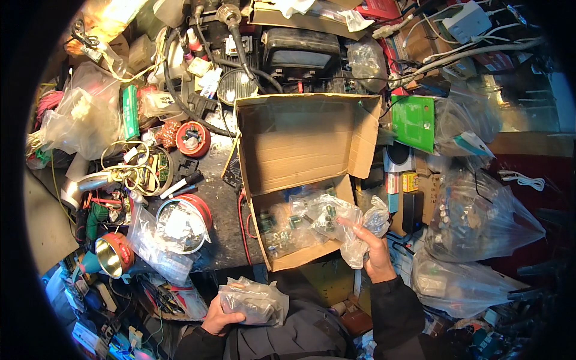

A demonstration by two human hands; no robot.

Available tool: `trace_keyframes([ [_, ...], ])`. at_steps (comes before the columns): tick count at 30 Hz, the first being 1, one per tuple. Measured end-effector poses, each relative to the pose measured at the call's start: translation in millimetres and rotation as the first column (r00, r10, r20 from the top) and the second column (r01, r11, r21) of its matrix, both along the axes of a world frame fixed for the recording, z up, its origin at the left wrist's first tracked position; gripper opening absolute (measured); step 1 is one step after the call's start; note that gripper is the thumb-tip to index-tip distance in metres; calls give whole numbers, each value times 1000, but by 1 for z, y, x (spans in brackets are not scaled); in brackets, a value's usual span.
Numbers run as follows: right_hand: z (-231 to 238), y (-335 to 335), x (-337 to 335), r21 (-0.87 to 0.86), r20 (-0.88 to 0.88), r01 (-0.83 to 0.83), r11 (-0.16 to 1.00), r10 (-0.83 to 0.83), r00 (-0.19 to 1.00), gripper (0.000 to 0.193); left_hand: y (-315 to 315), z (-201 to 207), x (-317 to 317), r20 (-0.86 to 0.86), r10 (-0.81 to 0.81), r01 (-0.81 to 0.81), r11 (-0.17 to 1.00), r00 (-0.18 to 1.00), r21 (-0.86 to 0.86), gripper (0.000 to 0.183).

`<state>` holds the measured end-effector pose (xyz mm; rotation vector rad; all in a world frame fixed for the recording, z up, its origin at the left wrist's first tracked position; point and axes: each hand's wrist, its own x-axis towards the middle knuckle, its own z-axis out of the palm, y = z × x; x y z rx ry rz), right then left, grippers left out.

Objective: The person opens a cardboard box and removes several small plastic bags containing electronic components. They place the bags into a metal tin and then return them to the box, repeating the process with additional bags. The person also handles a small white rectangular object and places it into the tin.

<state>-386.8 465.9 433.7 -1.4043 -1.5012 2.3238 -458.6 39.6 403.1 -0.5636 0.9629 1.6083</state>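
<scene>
My left hand [219, 318] is closed round a clear plastic bag [258, 302] in front of my lap; its contents look dark and cannot be made out. Over the front right edge of an open cardboard box [294, 150], my right hand [377, 257] pinches a crumpled clear plastic bag [353, 240]. That bag spreads into the box, where small green parts show through plastic. Other clear bags of small parts [282, 228] lie on the box floor. The box's lid stands raised at the back.
Left of the box are a red-rimmed round tin [201, 210], a small red spool [193, 139] and tangled cables. A green packet [414, 123] and several stuffed plastic bags [462, 216] crowd the right. Dark equipment [302, 51] stands behind. A red cable runs beside the box.
</scene>
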Motion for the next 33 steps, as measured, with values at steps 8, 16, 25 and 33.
trace_keyframes([
  [8, -5, -4, 1, 85, 30, 98, 992, -101, 994, 35, 0, 1, 1, 0, -17, 17, 1000, 1000, -11, 96],
  [16, -20, -32, -31, 119, -31, -79, 990, 83, 996, 30, 4, 3, 3, -12, -23, 23, 1000, 1000, -13, 96],
  [25, -52, -38, -46, 612, 219, -222, 759, 106, 970, 19, 1, 8, 5, -13, -7, 7, 1000, 1000, -18, 94],
  [33, -27, -43, -16, 575, 308, -587, 570, 514, 800, 29, 8, 6, 3, -3, -10, 10, 1000, 1000, -20, 96],
])
